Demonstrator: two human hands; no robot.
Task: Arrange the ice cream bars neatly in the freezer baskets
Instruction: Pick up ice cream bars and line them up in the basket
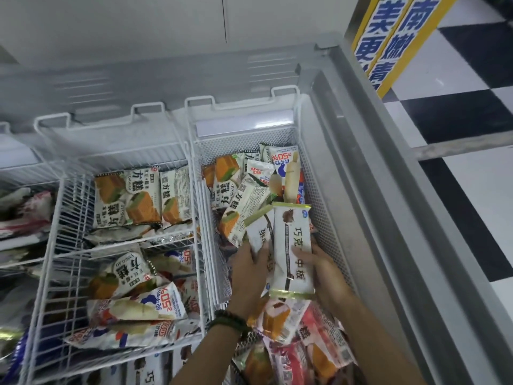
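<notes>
The bar [291,245], a flat white pouch with crimped gold ends and a brown chocolate print, sits above the right basket [302,162]. Its long axis runs near to far, with the far end toward the freezer's back wall and leaning slightly left. The right hand [323,270] grips it along its right edge, fingers curled behind the wrapper. A second bar [259,234], white with a green-gold end, lies against its left edge at a small angle. The left hand [249,273] pinches that one from the left, thumb on top.

Under both bars, loose packs [236,195] lie heaped at mixed angles, and the basket's fine white mesh wall stands close on the right. The left basket [55,218], made of open white wire, holds flatter packs in two sections. A dark bead bracelet [230,322] circles the left wrist. The freezer [374,190] has a grey, smooth rim, and beyond it the floor [472,120] is black-and-white checkered.
</notes>
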